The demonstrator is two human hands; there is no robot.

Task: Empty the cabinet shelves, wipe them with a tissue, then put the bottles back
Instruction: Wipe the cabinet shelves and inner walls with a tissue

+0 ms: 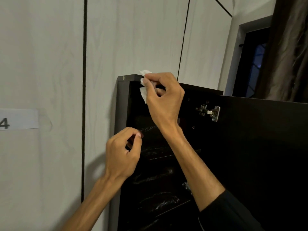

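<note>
Right hand (162, 95), raised to the top left corner of a tall black cabinet (121, 100), pinches a crumpled white tissue (143, 92) between thumb and fingertips, pressing it against the upper front edge where the top panel meets the side. Below it, the left hand (124, 154) hovers in front of the cabinet's left edge with its fingers curled loosely inward and the thumb tip near the forefinger; it seems to hold nothing, though the inside of the curl is hidden. A dark sleeve (228, 212) covers the right forearm near the elbow, and the left forearm is bare. Several dark shelves (158, 154) are stacked one below another inside the cabinet, each showing pale dusty smears on its surface; no bottles can be made out on them. The cabinet door (263, 147) stands open to the right, with a silver metal hinge (209, 112) fixed near its top. Pale grey wood-grain wall panels (133, 39), divided by thin black vertical lines, rise behind the cabinet. A white paper label (19, 119) bearing a black number 4 is stuck to the wall on the left. In the upper right corner are a dark window (250, 64) in a grey frame and a brown curtain (290, 47).
</note>
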